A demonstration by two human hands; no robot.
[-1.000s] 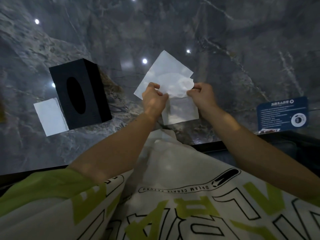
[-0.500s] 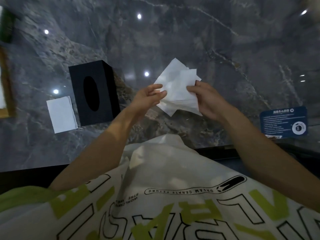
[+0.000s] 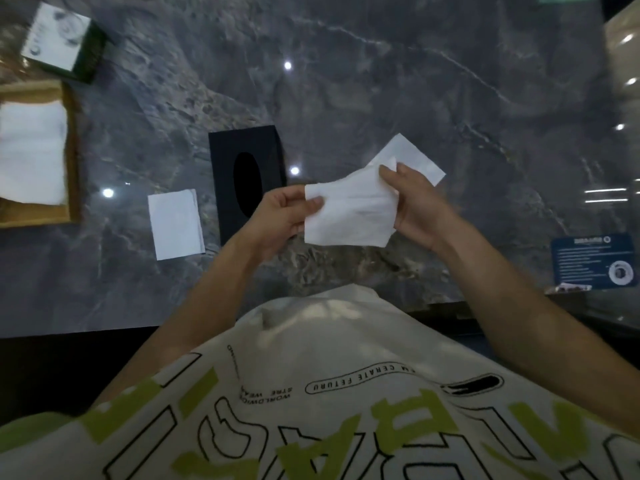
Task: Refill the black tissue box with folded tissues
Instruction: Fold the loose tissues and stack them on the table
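I see the left hand [image 3: 280, 216] and right hand [image 3: 415, 202] each pinching an edge of 1 white tissue [image 3: 349, 213], held above the marble counter [image 3: 381, 81] beside the black tissue box [image 3: 221, 150]. I'd align corners, then crease flat before stacking on the folded tissue [image 3: 175, 223].

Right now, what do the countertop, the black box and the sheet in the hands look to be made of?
Countertop: polished grey marble or a marble-look slab; pale veins, sharp light reflections.
Black tissue box: matte and rigid, perhaps leatherette or plastic; the material is unclear.
Tissue: thin soft white paper, creased and drooping between the left hand and the right hand.
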